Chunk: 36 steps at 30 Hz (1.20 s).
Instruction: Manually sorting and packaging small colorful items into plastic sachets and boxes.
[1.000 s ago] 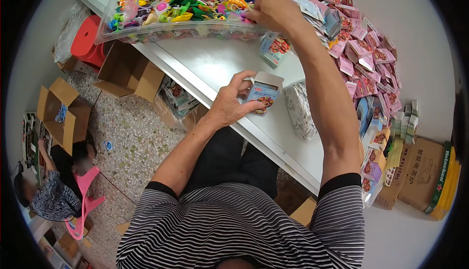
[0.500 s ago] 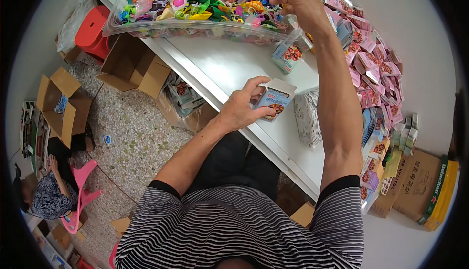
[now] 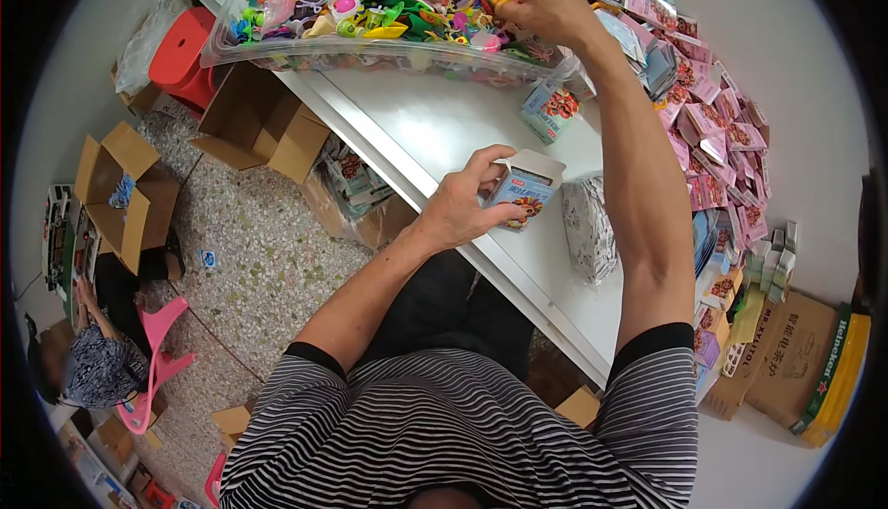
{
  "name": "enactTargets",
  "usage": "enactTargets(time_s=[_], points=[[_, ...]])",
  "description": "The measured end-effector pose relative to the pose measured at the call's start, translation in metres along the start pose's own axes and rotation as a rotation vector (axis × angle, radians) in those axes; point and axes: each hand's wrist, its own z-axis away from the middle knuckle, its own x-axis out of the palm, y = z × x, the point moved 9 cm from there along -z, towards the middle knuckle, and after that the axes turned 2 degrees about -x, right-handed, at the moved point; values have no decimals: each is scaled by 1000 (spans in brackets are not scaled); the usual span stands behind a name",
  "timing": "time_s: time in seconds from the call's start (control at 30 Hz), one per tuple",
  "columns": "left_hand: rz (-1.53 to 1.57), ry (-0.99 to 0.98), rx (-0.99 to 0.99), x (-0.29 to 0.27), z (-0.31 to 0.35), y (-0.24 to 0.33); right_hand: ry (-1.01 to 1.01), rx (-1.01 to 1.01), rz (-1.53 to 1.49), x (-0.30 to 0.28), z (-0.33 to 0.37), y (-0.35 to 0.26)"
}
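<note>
My left hand (image 3: 455, 206) is closed around a small light-blue carton (image 3: 527, 196) with pictures on its front. The carton's top flap stands up, and it is held near the white table's front edge. Above the right end of a clear plastic bin (image 3: 388, 53), my right hand (image 3: 550, 8) pinches a small orange-yellow piece (image 3: 502, 0) at its fingertips. Many small colourful plastic toys and cords (image 3: 379, 10) fill the bin. Another blue carton (image 3: 549, 113) stands on the table below the right hand.
A silvery patterned packet (image 3: 589, 229) lies beneath my right forearm. Pink cartons (image 3: 712, 130) heap up at the right. Cardboard boxes (image 3: 262, 125), a red stool (image 3: 181, 58) and another person (image 3: 102, 361) by a pink chair (image 3: 159, 361) are on the left.
My right hand has shifted slightly left and down over the bin, and an orange-yellow piece now shows at its fingertips. My left hand keeps hold of the carton in the same place.
</note>
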Motion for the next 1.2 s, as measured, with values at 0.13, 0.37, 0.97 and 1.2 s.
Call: enactTargets(time_s=[0.13, 0.37, 0.97, 1.2], points=[[19, 9, 34, 5, 1, 1, 243, 282, -644, -57, 55, -13], [6, 146, 115, 9, 3, -8, 554, 356, -766, -83, 182, -56], [-122, 191, 235, 24, 13, 3, 265, 593, -691, -24, 276, -80], [-128, 206, 285, 23, 11, 7, 320, 533, -1252, -38, 260, -68]])
